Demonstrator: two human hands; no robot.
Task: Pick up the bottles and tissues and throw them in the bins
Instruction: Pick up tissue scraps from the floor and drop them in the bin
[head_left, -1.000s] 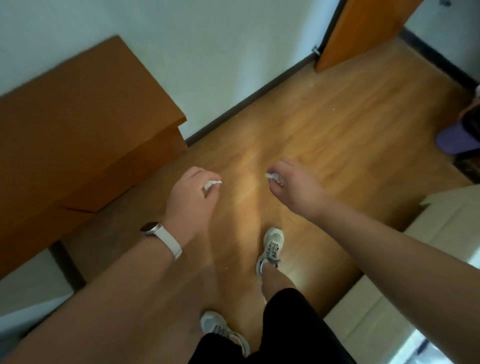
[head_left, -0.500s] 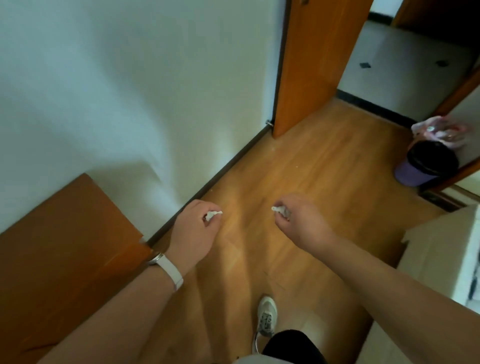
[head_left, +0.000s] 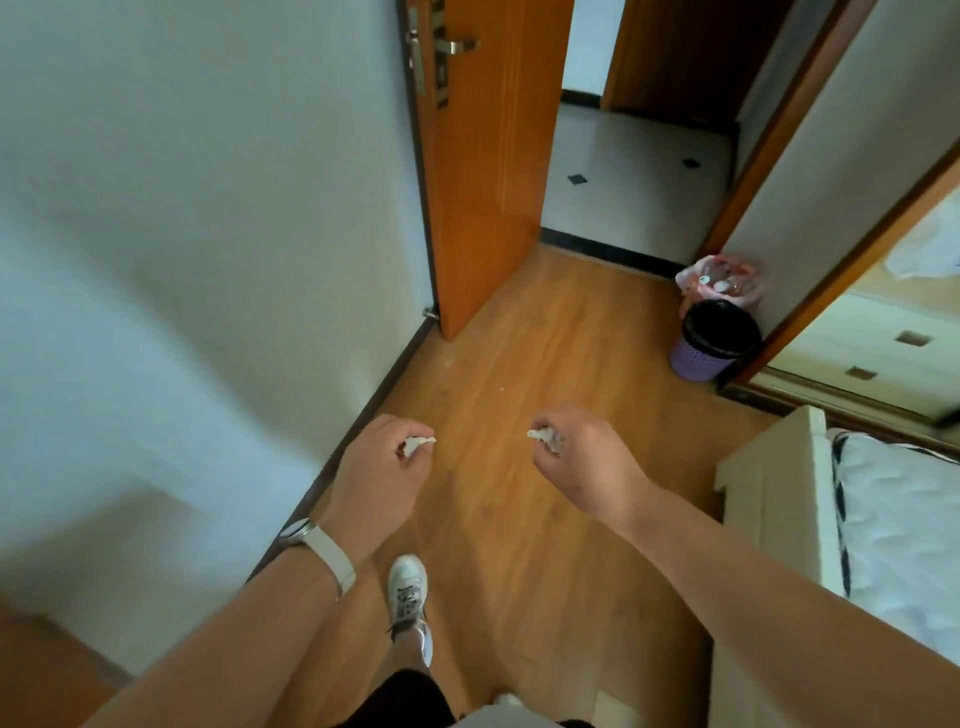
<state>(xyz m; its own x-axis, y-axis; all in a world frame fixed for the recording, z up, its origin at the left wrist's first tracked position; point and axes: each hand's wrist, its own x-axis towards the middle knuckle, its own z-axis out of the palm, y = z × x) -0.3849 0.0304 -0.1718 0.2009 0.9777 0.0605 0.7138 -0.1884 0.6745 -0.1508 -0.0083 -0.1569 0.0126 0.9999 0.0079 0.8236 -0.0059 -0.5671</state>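
My left hand (head_left: 382, 470) is closed around a crumpled white tissue (head_left: 415, 445) whose tip sticks out past the fingers. My right hand (head_left: 582, 462) grips a second white tissue (head_left: 540, 434) the same way. Both hands hang over the wooden floor, about level with each other. Far ahead on the right stands a purple bin with a black liner (head_left: 711, 340), and just behind it a bin lined with a pink bag (head_left: 722, 278) that holds plastic bottles.
A white wall (head_left: 208, 234) runs along my left. An orange door (head_left: 483, 156) stands open ahead onto a tiled hallway. A bed with a cream frame (head_left: 779, 493) sits at my right. My white sneaker (head_left: 408, 587) is on the floor below my hands.
The view has lifted and moved forward along the floor. The doorway and both bins have come into fuller view, and the brown furniture at left has dropped out. Both hands still hold their tissues.
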